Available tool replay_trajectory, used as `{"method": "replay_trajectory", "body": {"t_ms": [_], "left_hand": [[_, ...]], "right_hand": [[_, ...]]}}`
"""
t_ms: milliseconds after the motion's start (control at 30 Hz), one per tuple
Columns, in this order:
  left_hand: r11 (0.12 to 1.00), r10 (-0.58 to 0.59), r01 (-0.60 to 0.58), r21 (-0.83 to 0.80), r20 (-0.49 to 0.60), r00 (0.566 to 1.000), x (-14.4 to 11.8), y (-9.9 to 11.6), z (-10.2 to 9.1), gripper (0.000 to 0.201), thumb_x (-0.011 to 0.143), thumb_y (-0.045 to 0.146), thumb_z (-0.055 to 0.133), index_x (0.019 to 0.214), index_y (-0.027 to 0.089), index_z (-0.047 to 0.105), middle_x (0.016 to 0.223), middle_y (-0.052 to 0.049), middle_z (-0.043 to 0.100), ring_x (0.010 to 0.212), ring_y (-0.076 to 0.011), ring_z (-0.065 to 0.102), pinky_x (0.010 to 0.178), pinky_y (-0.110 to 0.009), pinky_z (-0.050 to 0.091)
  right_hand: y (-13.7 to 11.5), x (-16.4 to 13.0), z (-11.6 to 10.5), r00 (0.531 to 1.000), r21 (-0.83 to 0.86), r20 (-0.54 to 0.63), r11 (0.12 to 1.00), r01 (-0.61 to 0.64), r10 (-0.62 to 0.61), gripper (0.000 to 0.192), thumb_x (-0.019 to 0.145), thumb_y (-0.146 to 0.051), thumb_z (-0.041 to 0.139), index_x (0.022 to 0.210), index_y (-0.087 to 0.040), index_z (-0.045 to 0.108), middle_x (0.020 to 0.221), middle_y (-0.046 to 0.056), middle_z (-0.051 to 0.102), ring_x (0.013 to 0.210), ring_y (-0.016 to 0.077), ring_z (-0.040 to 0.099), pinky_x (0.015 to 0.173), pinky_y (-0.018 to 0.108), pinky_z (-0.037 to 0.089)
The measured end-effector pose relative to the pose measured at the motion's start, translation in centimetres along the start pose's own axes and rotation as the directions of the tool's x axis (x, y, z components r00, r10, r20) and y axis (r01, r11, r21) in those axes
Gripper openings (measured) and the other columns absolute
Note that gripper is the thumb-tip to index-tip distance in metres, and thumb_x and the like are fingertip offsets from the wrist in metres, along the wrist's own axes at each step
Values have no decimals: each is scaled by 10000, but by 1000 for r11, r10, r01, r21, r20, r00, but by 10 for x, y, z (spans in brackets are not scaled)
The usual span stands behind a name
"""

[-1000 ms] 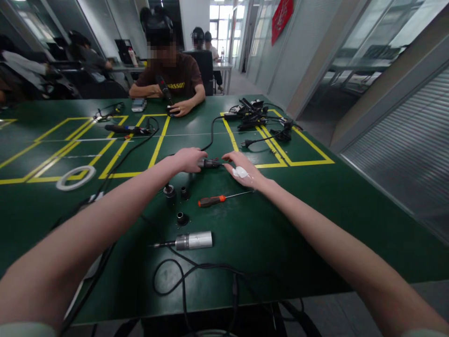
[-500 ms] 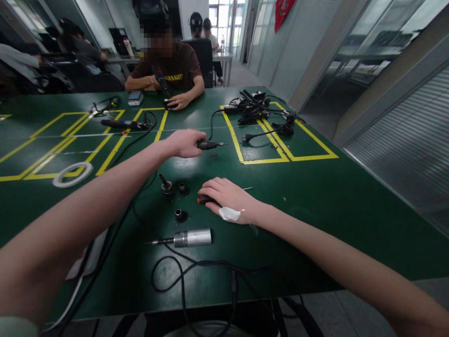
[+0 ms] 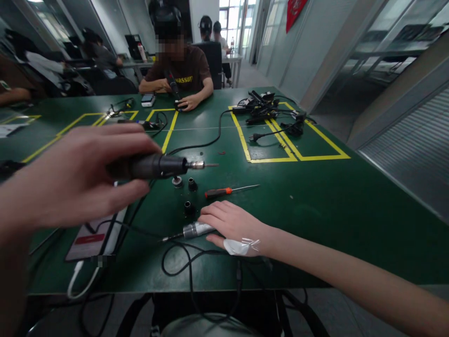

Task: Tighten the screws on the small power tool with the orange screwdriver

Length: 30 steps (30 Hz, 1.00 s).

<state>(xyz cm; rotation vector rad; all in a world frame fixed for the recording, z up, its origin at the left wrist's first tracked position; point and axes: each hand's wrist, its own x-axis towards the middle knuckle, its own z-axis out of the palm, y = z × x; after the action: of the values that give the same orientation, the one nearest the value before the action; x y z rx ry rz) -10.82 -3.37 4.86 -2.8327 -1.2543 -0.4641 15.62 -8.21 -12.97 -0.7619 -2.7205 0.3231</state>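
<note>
My left hand [image 3: 94, 168] is raised over the table at the left, closed around a black electric screwdriver [image 3: 157, 166] whose thin metal bit points right. Low on the table, my right hand [image 3: 231, 222] has its fingers and thumb around the rear of a silver electric screwdriver [image 3: 191, 230]; its bit points left, and the covered end is hidden. A white patch sits near that wrist. Just beyond lies a screwdriver [image 3: 219, 192] with a black and orange handle. Black round parts [image 3: 189, 208] with short necks stand left of it.
Black cables [image 3: 175, 267] loop along the near edge. A phone [image 3: 87, 243] with a white cable lies at left. Tangled black tools and cords [image 3: 259, 107] lie on yellow-taped rectangles at the far right. Across the table a person [image 3: 185, 70] works with a tool.
My left hand has come back toward me and left, lifting the black electric screwdriver. My right hand has let go of the orange-and-black screwdriver and moved nearer, onto the silver one.
</note>
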Motion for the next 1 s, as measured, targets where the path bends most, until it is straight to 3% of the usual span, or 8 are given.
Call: {"method": "replay_trajectory", "body": {"t_ms": [67,133,300,467,600,800,933,1000], "left_hand": [[992,122,-122,34,4,992,-37,-3,12,290,868,398,539,1004,205,708,874,9,641,700,-110,621,597,-214,452],[994,103,-103,19,15,995,-67,-2,28,260,887,344,531,1060,231,688,973,0,670,753,-133,656,604,-224,487],[986,-161,165,-23,125,979,-102,19,52,307,904,262,441,1043,216,711,1034,-53,714,875,-196,673,754,-321,522],[974,-101,162,-156,339,935,-104,37,70,326,779,143,481,969,232,731,890,-27,673,798,-178,647,707,-304,488],[969,19,92,-231,440,898,-93,44,103,286,683,114,520,883,210,702,906,-42,684,827,-194,641,708,-303,487],[976,43,39,-216,360,932,-87,44,142,309,708,126,538,967,188,693,991,-72,709,940,-253,658,939,-423,542],[960,52,37,-277,309,950,-91,38,140,364,732,154,557,1067,209,685,1003,-64,690,960,-247,646,877,-383,548],[954,4,77,-289,268,963,-88,34,136,328,772,202,566,1086,208,662,1014,-66,675,975,-252,643,830,-371,543]], "right_hand": [[-3,9,3,1000,-28,12,1000,10,-9,344,1015,-300,615,1308,-121,605,1321,179,654,1161,300,605,943,447,496],[-7,16,7,999,-70,37,997,-20,23,299,1021,-280,607,1275,-123,621,1267,169,668,1111,291,619,901,429,502],[-8,14,14,989,-96,55,987,-128,134,211,1031,-261,599,1199,-138,636,1083,122,687,1002,269,620,837,396,499],[-2,11,16,984,-69,36,983,-170,173,220,1014,-251,630,1198,-132,633,1099,128,692,1002,272,621,857,409,510],[6,16,18,981,-50,0,980,-191,192,203,1008,-234,630,1192,-148,635,1106,131,696,1029,276,626,898,428,516],[24,9,4,987,-58,-110,990,-126,119,234,1016,-260,601,1220,-153,642,1184,163,701,1103,303,624,928,472,518],[50,0,-13,956,-74,-177,966,-248,232,290,987,-210,608,1273,-163,630,1279,169,682,1171,325,602,958,494,516],[62,1,-15,955,-103,-121,954,-283,270,349,974,-192,619,1319,-137,605,1296,184,669,1176,328,599,975,492,516]]}}
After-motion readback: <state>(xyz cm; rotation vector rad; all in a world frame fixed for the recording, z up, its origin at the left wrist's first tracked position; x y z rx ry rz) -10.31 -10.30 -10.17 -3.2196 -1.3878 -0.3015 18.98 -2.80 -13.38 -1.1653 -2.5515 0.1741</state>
